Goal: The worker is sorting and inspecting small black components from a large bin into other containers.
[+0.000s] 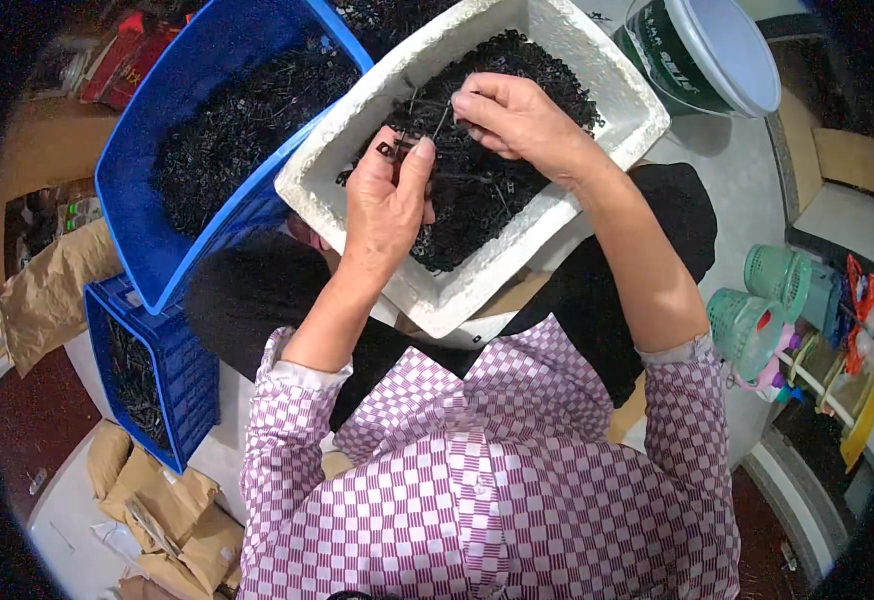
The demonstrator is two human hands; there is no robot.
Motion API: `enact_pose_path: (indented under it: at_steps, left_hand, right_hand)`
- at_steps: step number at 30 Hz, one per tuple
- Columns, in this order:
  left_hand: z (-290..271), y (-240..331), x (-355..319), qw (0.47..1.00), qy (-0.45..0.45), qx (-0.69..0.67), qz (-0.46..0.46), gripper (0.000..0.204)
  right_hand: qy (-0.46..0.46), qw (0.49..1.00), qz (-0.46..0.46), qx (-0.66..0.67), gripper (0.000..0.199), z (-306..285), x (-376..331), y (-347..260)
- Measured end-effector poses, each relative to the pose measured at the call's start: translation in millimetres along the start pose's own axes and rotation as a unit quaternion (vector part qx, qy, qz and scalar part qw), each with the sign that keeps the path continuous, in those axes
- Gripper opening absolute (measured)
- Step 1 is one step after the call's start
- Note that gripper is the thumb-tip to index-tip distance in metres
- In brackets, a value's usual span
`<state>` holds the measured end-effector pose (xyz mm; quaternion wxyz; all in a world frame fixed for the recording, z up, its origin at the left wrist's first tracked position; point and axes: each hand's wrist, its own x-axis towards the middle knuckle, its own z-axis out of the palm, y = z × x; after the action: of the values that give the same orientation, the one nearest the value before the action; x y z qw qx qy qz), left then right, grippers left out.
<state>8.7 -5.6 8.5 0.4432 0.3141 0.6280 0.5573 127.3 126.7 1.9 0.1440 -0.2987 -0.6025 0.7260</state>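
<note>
Both of my hands are over a white foam box [441, 312] heaped with small black parts [482, 205]. My left hand [382, 205] is closed, with a small black square part [386, 149] that has a hole showing at its fingers. Between thumb and forefinger, my right hand [532, 125] pinches a thin grey metal rod [442, 122]. The rod slants down toward the left thumb tip; whether it touches the black part I cannot tell. Other small pieces may be inside the left hand, hidden by the fingers.
A large blue crate [122, 190] of similar black parts stands left of the foam box. Below it is a smaller blue crate [192, 400] with dark thin pieces. A green-and-white bucket [672, 60] stands at upper right. Green baskets [747, 320] and brown paper [57, 290] lie at the sides.
</note>
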Motion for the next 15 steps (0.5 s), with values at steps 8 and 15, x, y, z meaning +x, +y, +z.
enact_pose_path:
  at_steps: [8,15]
  left_hand:
    - [12.8,11.4,3.2,0.987,-0.021,-0.126,-0.095,0.015]
    - [3.2,17.4,-1.0,0.951,-0.001,-0.241,-0.196,0.017]
  right_hand:
    - [0.208,0.945,-0.008,0.25,0.017,9.3,20.1,3.8]
    - [0.167,0.931,-0.002,0.323,0.016,2.4,13.5,2.4]
